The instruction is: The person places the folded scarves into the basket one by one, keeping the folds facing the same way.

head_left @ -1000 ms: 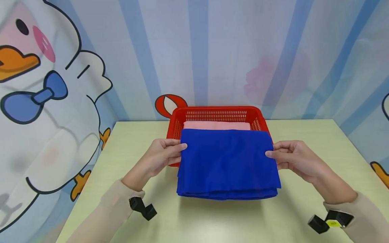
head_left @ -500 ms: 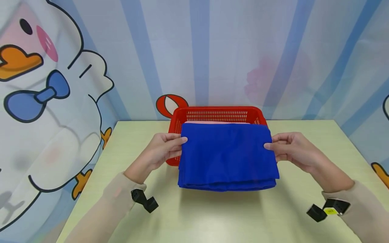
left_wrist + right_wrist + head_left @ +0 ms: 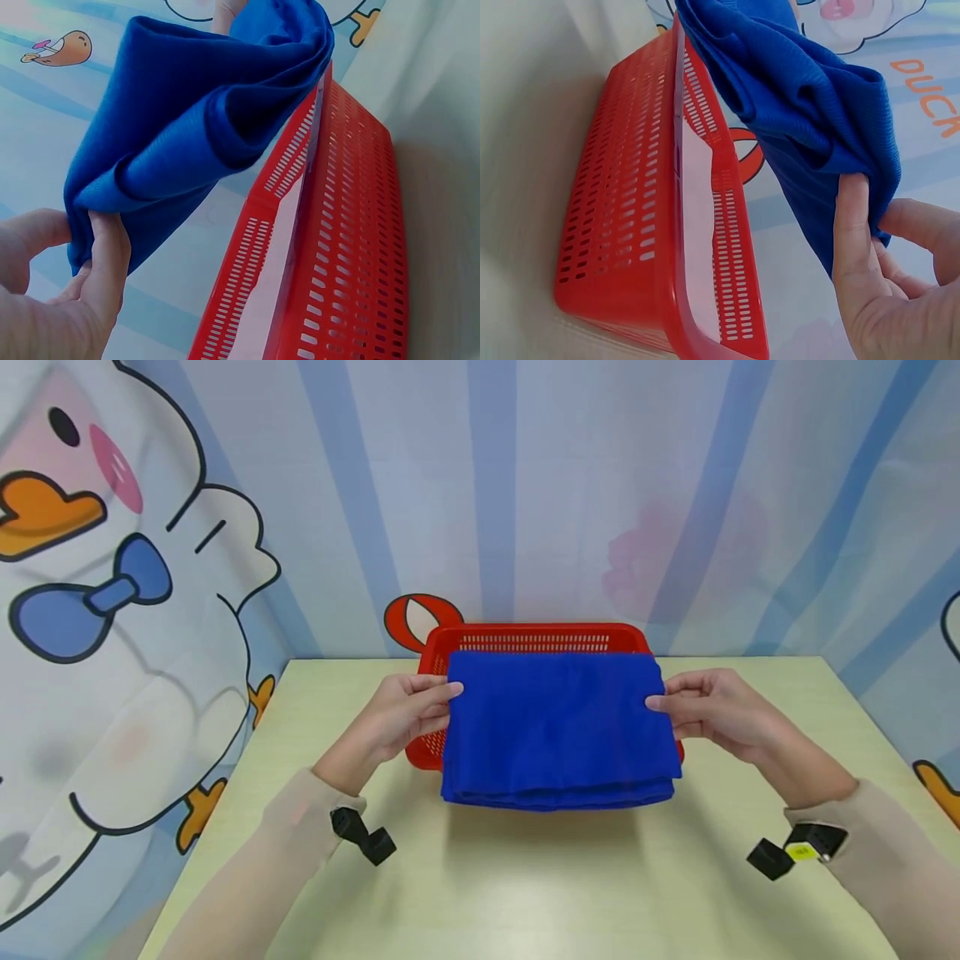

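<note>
A folded blue cloth (image 3: 558, 727) hangs between both hands, over the red slotted plastic basket (image 3: 555, 631). My left hand (image 3: 401, 714) pinches its left side near the far corner, thumb on top and fingers beneath. On the opposite side my right hand (image 3: 720, 710) pinches the cloth the same way. Both wrist views show the cloth's layered folds above the basket's rim. Inside the basket lies pink folded fabric (image 3: 699, 232), seen in the wrist views; in the head view the blue cloth hides it.
The basket stands on a pale wooden table (image 3: 540, 893), near its back edge. Behind it hangs a striped blue backdrop (image 3: 555, 485) with a cartoon duck. Black cameras are strapped to both wrists, such as the left wrist camera (image 3: 363, 835).
Both hands have carried the blue cloth forward, away from the body, farther over the basket. The pink fabric, visible in the head view before, is now covered there.
</note>
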Available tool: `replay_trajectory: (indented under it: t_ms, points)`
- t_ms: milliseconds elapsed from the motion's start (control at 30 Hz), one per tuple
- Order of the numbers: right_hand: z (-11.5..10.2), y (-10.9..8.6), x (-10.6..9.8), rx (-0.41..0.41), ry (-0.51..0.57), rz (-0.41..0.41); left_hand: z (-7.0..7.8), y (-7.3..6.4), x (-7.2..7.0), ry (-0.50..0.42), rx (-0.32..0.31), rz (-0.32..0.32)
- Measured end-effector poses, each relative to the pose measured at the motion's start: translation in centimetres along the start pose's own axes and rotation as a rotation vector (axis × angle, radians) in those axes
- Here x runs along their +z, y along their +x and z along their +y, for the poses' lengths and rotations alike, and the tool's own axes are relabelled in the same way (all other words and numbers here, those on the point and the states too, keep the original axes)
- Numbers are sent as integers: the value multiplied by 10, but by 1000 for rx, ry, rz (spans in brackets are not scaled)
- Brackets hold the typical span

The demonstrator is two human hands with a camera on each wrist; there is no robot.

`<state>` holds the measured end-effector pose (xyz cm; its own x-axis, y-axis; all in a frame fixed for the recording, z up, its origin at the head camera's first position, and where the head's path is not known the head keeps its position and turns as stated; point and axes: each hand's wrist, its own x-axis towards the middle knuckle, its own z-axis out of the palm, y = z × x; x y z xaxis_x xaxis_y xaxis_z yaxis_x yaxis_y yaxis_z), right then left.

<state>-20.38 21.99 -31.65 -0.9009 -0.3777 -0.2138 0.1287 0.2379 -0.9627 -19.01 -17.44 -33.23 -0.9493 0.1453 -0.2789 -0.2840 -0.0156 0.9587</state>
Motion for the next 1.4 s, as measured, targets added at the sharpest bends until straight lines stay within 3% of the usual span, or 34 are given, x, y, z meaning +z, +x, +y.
replay_trajectory:
  t_ms: [1400]
  points:
    - [-21, 47, -11, 71, -19, 53, 15, 42, 2, -45, 5, 71]
